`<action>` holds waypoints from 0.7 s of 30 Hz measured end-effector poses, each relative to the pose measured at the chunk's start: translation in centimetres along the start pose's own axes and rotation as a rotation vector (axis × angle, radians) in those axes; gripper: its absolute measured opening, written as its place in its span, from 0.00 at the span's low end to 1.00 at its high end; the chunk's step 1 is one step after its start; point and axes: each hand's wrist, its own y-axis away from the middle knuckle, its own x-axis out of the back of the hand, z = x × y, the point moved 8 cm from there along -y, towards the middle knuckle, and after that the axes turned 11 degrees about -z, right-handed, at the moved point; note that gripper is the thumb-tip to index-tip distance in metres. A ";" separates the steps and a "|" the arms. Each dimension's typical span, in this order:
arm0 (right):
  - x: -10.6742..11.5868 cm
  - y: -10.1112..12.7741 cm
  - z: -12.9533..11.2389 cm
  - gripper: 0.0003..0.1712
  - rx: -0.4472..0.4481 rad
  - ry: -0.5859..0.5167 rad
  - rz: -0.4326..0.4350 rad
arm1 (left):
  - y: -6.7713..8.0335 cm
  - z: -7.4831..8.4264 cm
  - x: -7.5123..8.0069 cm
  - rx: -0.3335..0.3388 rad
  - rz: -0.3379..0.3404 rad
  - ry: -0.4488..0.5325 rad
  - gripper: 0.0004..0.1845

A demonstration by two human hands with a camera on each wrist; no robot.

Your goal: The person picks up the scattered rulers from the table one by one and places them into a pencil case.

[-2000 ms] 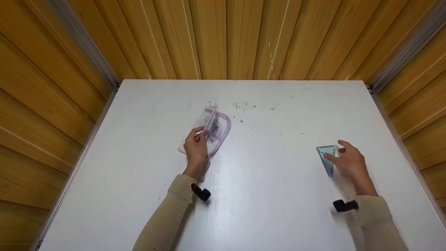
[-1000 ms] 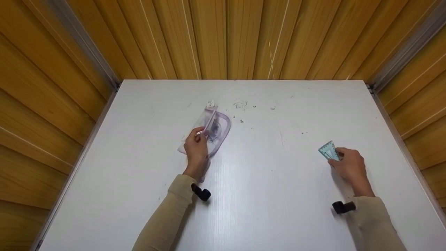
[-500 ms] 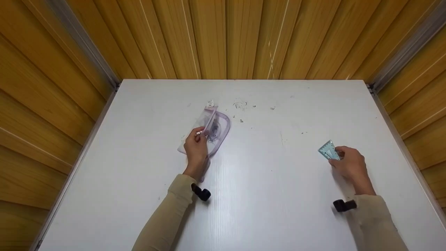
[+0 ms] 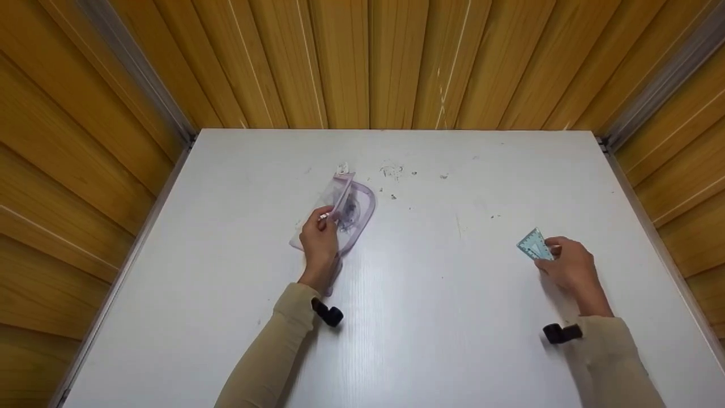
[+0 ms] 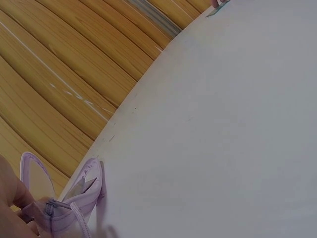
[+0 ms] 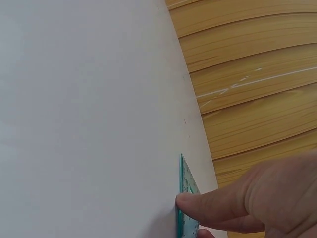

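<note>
The set square (image 6: 186,198) runs off the right wrist view's bottom edge; the right hand (image 4: 569,265) hides its lower part overhead, and the pouch (image 4: 345,209) contents are too blurred to identify

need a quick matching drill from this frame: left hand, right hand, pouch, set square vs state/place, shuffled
Things:
1. left hand
2. right hand
3. clear pouch
4. green set square

States:
A. lifted on edge off the table, far right
B. lies left of centre, mouth held open
C. pinches the triangle
D. grips the pouch's opening

Pairs: 1-D, 2-C, 3-B, 4-A
</note>
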 end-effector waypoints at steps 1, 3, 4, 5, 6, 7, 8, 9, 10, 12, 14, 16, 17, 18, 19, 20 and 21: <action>0.0 0.0 0.0 0.36 0.003 0.001 0.001 | 0.0 0.0 0.0 0.002 -0.002 0.004 0.14; 0.1 0.0 -0.1 0.36 0.005 0.002 0.001 | 0.0 0.0 0.0 0.007 -0.006 0.011 0.15; 0.2 0.0 -0.1 0.36 0.005 0.002 0.001 | 0.0 0.0 0.0 0.010 -0.008 0.013 0.15; 0.2 0.0 -0.1 0.36 0.004 0.000 -0.001 | 0.1 0.0 0.0 0.013 -0.009 0.014 0.15; 0.2 0.0 -0.1 0.36 0.003 -0.002 -0.003 | 0.1 0.0 0.0 0.016 -0.009 0.014 0.15; 0.2 0.0 -0.1 0.36 0.000 -0.010 -0.007 | 0.1 -0.1 0.0 0.018 -0.010 0.014 0.15; 0.3 0.0 0.0 0.36 -0.002 -0.017 -0.009 | 0.1 -0.1 0.0 0.017 -0.010 0.012 0.15; 0.3 0.0 0.0 0.36 0.000 -0.021 -0.010 | 0.1 -0.1 -0.1 0.017 -0.008 0.008 0.15; 0.4 0.0 0.1 0.36 0.003 -0.027 -0.006 | 0.1 -0.1 -0.1 0.018 -0.007 0.007 0.15; 0.6 0.0 0.2 0.34 0.009 -0.038 0.008 | 0.0 0.0 -0.1 0.007 -0.011 0.010 0.15; 0.9 0.0 0.3 0.31 0.017 -0.046 0.025 | 0.0 0.1 -0.1 -0.002 -0.014 0.015 0.15; 1.2 -0.1 0.5 0.28 0.017 -0.057 0.031 | 0.0 0.2 0.0 -0.001 -0.012 0.030 0.15; 1.4 -0.2 0.6 0.27 0.012 -0.066 0.028 | 0.0 0.2 0.0 -0.003 -0.012 0.036 0.15; 1.5 -0.2 0.7 0.26 0.009 -0.072 0.021 | 0.0 0.2 0.0 0.002 -0.009 0.042 0.15; 1.6 -0.3 0.8 0.25 0.004 -0.081 0.013 | 0.0 0.2 0.0 0.005 -0.005 0.045 0.15; 1.8 -0.4 0.9 0.25 0.002 -0.088 0.005 | 0.0 0.2 0.0 0.007 -0.001 0.043 0.15; 1.9 -0.4 1.0 0.25 -0.003 -0.101 -0.005 | 0.0 0.3 0.1 0.006 0.001 0.039 0.15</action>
